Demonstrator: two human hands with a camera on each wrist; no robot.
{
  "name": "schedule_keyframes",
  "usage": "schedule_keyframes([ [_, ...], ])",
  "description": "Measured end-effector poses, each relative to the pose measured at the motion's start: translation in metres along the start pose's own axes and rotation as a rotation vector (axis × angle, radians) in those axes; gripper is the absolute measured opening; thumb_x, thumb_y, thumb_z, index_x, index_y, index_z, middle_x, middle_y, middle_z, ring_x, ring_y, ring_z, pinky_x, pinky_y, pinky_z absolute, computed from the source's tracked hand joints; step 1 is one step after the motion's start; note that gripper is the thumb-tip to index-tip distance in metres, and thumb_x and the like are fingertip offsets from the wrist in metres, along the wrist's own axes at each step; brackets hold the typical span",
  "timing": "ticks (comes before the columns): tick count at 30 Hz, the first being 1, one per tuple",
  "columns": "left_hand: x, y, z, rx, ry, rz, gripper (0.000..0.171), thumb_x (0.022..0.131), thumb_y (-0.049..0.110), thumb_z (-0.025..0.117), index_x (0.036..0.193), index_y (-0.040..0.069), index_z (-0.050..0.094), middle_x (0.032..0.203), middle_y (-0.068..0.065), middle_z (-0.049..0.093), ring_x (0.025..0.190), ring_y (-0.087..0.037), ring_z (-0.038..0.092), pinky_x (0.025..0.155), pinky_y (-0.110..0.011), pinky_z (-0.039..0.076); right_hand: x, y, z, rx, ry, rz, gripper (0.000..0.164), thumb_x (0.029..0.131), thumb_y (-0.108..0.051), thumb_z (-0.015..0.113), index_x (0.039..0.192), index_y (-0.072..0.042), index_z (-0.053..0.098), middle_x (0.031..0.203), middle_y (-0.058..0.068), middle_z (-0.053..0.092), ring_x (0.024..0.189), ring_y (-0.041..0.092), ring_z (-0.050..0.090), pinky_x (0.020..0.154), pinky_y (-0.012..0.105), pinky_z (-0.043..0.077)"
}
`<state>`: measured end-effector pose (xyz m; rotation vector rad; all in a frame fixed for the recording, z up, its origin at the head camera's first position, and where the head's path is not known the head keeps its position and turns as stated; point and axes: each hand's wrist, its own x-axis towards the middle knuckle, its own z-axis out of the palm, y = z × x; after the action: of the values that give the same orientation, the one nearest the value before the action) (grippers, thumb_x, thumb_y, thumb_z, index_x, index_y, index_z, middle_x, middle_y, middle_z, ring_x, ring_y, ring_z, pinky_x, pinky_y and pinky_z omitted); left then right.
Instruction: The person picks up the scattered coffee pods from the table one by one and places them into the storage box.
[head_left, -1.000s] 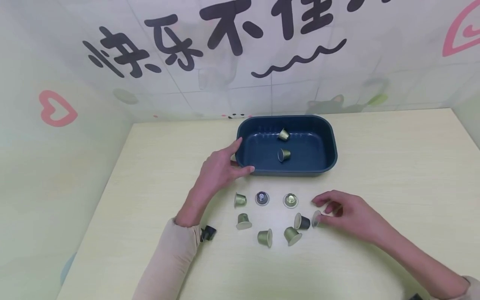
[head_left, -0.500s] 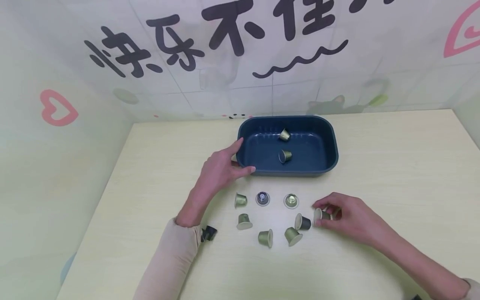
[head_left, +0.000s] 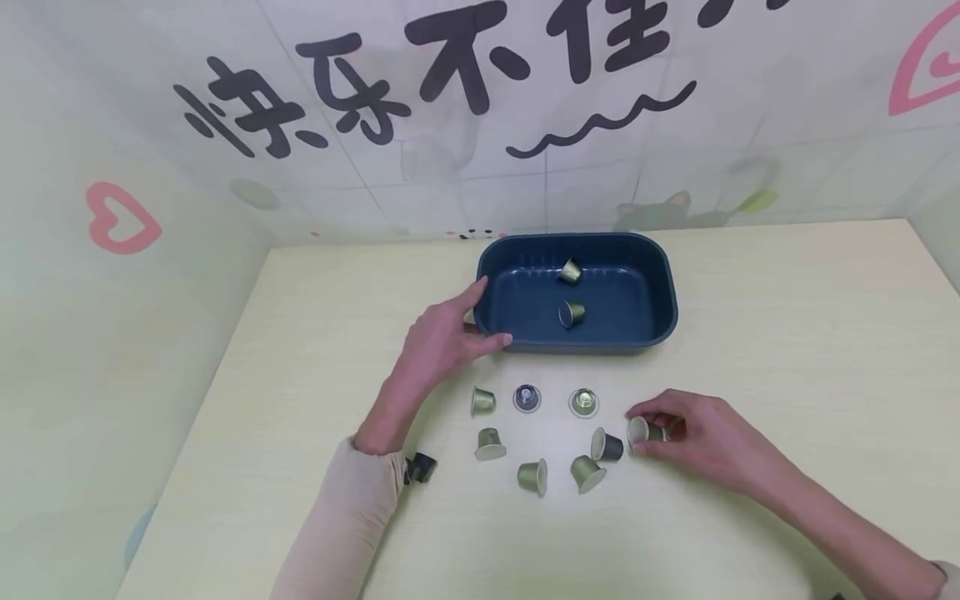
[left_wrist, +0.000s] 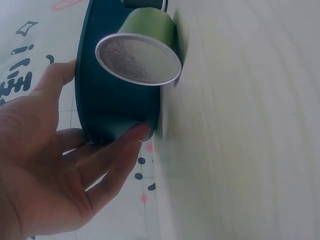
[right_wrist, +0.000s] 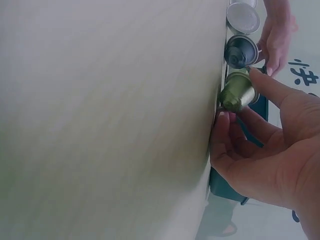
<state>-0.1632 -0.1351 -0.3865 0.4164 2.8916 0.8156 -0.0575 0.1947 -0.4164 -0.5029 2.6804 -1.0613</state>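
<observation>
My right hand (head_left: pixel 705 433) pinches a coffee capsule (head_left: pixel 641 432) between thumb and fingers, low over the table at the right of the loose capsules. In the right wrist view that capsule (right_wrist: pixel 235 95) is green, with its narrow end toward the camera. My left hand (head_left: pixel 442 333) holds the left end of a dark blue plastic bin (head_left: pixel 577 347), thumb at its front wall and fingers at its left side. Two green capsules, one at the back (head_left: pixel 571 271) and one nearer (head_left: pixel 572 313), lie in the bin.
Several capsules are spread in front of the bin, among them a black one (head_left: pixel 611 447) beside the held capsule and a dark purple one (head_left: pixel 527 398) standing lid-down. A printed wall (head_left: pixel 337 192) rises behind the pale wooden table (head_left: pixel 787 317).
The right hand's fingers have closed round the capsule, and its open-looking pale lid has turned more toward the head camera. The left hand stays at the bin.
</observation>
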Motion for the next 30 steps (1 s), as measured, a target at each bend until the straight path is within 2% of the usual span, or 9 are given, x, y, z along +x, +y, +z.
schedule_keyframes([
  [6,0.000,-0.001,0.001,-0.010,-0.003,-0.008,0.092,0.082,0.048,0.078,0.155,0.014,0.035,0.113,-0.012,0.072,0.091,-0.020,0.073,0.062,-0.031,0.051,0.001,-0.001,-0.007,0.075,0.015,0.018,0.037,0.082,-0.022,0.083,0.116,-0.013,0.072,0.102,-0.004,0.069,0.088,0.014,0.067,0.077,0.029,0.057],
  [10,0.001,-0.001,0.001,-0.012,-0.002,-0.008,0.091,0.083,0.048,0.079,0.155,0.014,0.035,0.117,-0.014,0.070,0.092,-0.020,0.073,0.066,-0.033,0.053,0.002,-0.001,-0.012,0.088,0.042,0.009,0.038,0.083,-0.020,0.082,0.118,-0.013,0.071,0.108,0.000,0.070,0.093,0.018,0.068,0.077,0.031,0.057],
  [19,0.001,-0.001,0.001,-0.004,-0.005,-0.004,0.092,0.082,0.048,0.079,0.155,0.014,0.035,0.119,-0.013,0.070,0.093,-0.020,0.073,0.072,-0.037,0.055,0.003,-0.004,-0.014,0.130,0.131,-0.035,0.040,0.081,-0.015,0.084,0.118,-0.014,0.071,0.103,-0.003,0.067,0.089,0.007,0.061,0.073,0.024,0.057],
  [30,-0.001,0.000,0.001,-0.022,-0.009,-0.007,0.092,0.083,0.047,0.079,0.156,0.014,0.034,0.131,-0.013,0.064,0.097,-0.020,0.072,0.073,-0.037,0.054,0.009,-0.010,-0.020,0.095,0.173,-0.067,0.038,0.083,-0.016,0.082,0.119,-0.014,0.072,0.105,-0.004,0.068,0.088,0.008,0.059,0.072,0.023,0.055],
])
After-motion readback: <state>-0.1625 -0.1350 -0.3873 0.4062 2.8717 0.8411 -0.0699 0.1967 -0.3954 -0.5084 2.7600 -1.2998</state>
